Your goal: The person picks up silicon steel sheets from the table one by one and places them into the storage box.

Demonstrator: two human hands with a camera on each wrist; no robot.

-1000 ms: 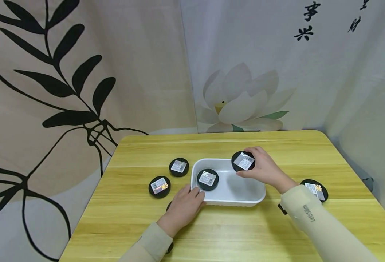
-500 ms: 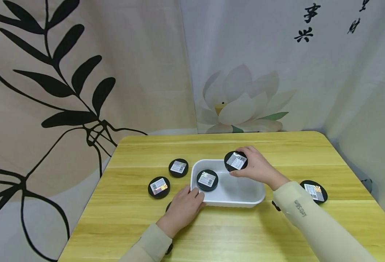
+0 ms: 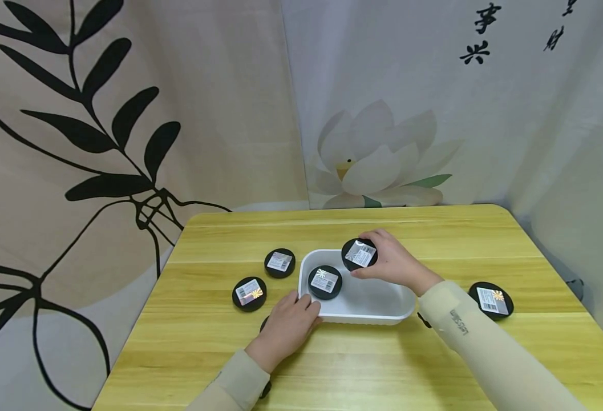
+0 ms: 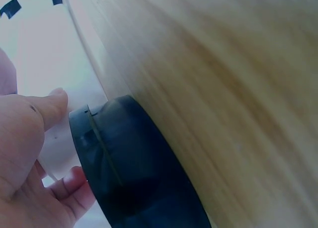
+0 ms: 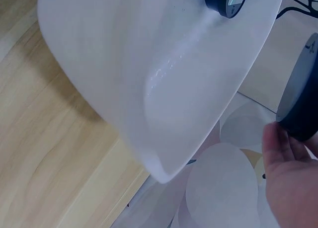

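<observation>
1. Since the earlier frames, the right hand (image 3: 396,260) and the black disc it carries (image 3: 356,254) have moved toward the bench's left edge; the left hand (image 3: 286,325) has stayed put.
2. The held disc hangs tilted above the far side of the white tray (image 3: 378,297), label showing, pinched at its rim between the right thumb and fingers.
3. The tray stands between the bench's left and right edges; inside, at its end toward the left edge, lies a labelled disc (image 3: 324,282).
4. The left hand's fingers bend over that end's near corner, gripping it. Just beside that hand sits a partly hidden disc (image 4: 134,163).
5. Between tray and left edge lie two loose discs, one (image 3: 279,263) nearer the bench's far edge than the other (image 3: 249,294).
6. Toward the right edge, another disc (image 3: 492,301) is partly covered by the right sleeve (image 3: 481,342).
7. Behind the bench (image 3: 352,365) hangs printed cloth (image 3: 229,103).
</observation>
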